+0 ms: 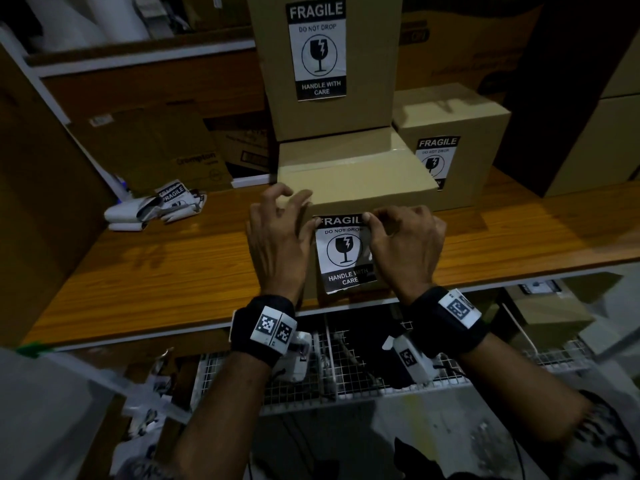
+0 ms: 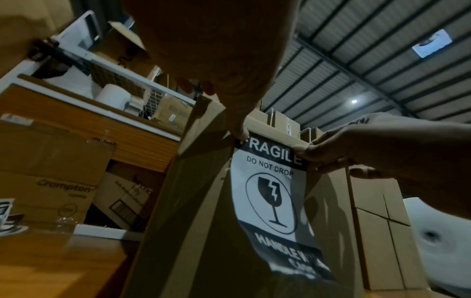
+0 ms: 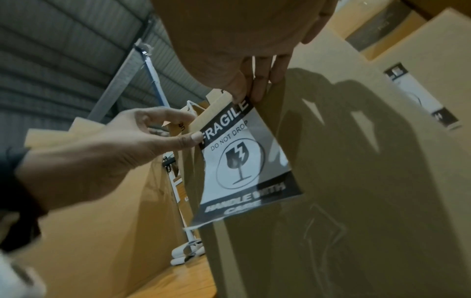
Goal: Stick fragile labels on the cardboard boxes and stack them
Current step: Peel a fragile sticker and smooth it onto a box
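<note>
By the right hand (image 1: 405, 240), 1 top corner of the fragile label (image 1: 343, 254) is being pinched. The other is being pressed by the thumb of the left hand (image 1: 277, 237), fingers relaxed. The label is being applied to the cardboard box (image 1: 356, 178) front, and downward smoothing is probably being called for next.

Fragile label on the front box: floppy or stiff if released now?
Likely floppy: the fragile label is held at its top corners by the left hand and right hand, and its bottom edge lifts off the box. Probably very light, thin paper. It may curl or stick crooked.
</note>
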`<state>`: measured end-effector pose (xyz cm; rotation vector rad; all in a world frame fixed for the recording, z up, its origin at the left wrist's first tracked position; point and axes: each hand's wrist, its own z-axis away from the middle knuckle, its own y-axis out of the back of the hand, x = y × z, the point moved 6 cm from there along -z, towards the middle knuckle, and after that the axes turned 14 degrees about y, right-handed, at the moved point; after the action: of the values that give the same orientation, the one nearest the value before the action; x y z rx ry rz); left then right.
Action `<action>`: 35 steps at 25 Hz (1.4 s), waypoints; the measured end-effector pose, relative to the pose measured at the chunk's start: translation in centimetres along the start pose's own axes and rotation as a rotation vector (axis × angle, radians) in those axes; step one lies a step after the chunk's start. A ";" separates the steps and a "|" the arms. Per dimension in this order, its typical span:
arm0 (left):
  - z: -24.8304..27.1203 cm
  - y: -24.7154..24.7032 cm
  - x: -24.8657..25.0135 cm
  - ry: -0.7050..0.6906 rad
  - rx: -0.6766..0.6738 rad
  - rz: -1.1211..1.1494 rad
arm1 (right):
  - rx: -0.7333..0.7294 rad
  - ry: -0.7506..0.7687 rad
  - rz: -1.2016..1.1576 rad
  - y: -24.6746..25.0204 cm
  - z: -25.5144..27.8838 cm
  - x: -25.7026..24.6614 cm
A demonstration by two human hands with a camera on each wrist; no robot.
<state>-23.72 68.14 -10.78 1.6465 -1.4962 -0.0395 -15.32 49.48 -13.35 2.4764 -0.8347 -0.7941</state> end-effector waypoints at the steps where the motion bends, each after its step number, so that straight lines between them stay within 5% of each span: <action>1: -0.1 0.1 0.4 -0.056 -0.002 -0.034 | -0.003 0.015 0.013 0.1 -0.1 0.0; 19: -1.0 0.3 0.6 -0.074 -0.067 -0.004 | -0.044 0.139 0.242 1.2 -2.2 2.4; 29: -1.3 0.1 0.5 -0.097 -0.167 0.035 | -0.137 0.250 0.146 1.5 -2.6 2.7; 35: -1.4 -0.5 1.7 -0.100 -0.130 -0.083 | -0.052 0.274 0.218 0.2 -2.9 2.5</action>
<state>-22.09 67.53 -9.40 1.6207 -1.4664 -0.2635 -11.93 48.29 -11.96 2.3276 -0.9468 -0.3851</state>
